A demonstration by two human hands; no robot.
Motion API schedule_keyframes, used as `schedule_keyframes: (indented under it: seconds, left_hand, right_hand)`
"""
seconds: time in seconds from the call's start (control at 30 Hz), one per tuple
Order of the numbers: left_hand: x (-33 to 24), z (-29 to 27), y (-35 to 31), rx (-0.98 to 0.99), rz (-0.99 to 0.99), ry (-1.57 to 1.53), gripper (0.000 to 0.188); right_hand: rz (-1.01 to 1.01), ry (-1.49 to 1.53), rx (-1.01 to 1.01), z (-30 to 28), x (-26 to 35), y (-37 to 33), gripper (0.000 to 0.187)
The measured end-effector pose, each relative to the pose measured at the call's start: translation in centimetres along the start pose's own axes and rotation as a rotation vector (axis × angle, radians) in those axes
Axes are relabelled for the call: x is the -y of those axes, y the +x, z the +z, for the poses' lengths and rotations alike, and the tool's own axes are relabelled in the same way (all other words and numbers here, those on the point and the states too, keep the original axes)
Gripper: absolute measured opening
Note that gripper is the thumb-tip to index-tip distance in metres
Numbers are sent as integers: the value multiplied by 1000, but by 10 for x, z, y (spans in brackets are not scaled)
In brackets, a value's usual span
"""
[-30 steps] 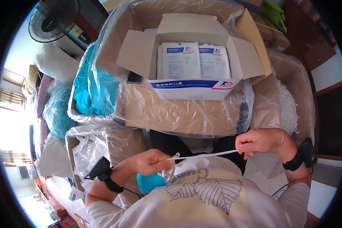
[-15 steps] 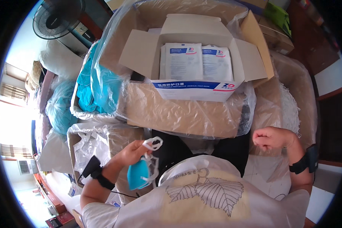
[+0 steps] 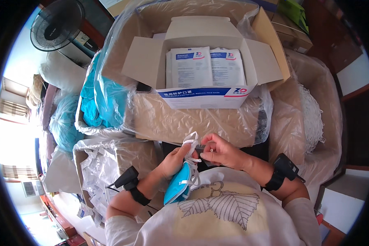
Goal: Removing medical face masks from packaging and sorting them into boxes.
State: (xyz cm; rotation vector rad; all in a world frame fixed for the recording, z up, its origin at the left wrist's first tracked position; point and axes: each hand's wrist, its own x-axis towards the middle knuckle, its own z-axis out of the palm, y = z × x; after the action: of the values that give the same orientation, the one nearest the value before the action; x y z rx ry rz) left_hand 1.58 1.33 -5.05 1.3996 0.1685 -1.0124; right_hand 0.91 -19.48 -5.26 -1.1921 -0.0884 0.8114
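In front of my chest, my left hand (image 3: 173,162) is closed around the upper end of a light blue face mask (image 3: 178,185). The mask hangs tilted down to the lower left. White straps (image 3: 191,138) loop up above the fingers, and more strap lies along the mask's right side. My right hand (image 3: 225,155) is just right of these straps with its fingers curled in a pinch. A tiny pale bit shows at its fingertips, too small to name. Whether the right fingertips touch the strap, I cannot tell.
An open white carton (image 3: 205,103) of white packets (image 3: 190,69) stands on a plastic-lined cardboard box (image 3: 192,127) ahead. Blue masks (image 3: 108,98) fill a lined box at left. White straps (image 3: 313,119) heap in a box at right. White scraps (image 3: 96,174) lie in another, lower left.
My left hand has brought the mask rightward to the middle. My right hand has come left from the right side, to beside the straps.
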Motion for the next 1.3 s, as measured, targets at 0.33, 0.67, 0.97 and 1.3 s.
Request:
schedule_keyframes:
  seconds: [0.33, 0.67, 0.97, 1.3]
  left_hand:
    - [-3, -5, -3, 89, 230, 444, 44]
    - [-5, -15, -13, 17, 215, 445, 36]
    - [-10, -19, -11, -75, 105, 475, 44]
    - [1, -20, -10, -71, 161, 545, 37]
  right_hand:
    - [27, -70, 74, 5, 11, 21, 23]
    - [61, -86, 115, 12, -1, 30, 29]
    - [-603, -943, -114, 19, -5, 25, 36]
    - [-366, -1170, -89, 23, 9, 18, 27]
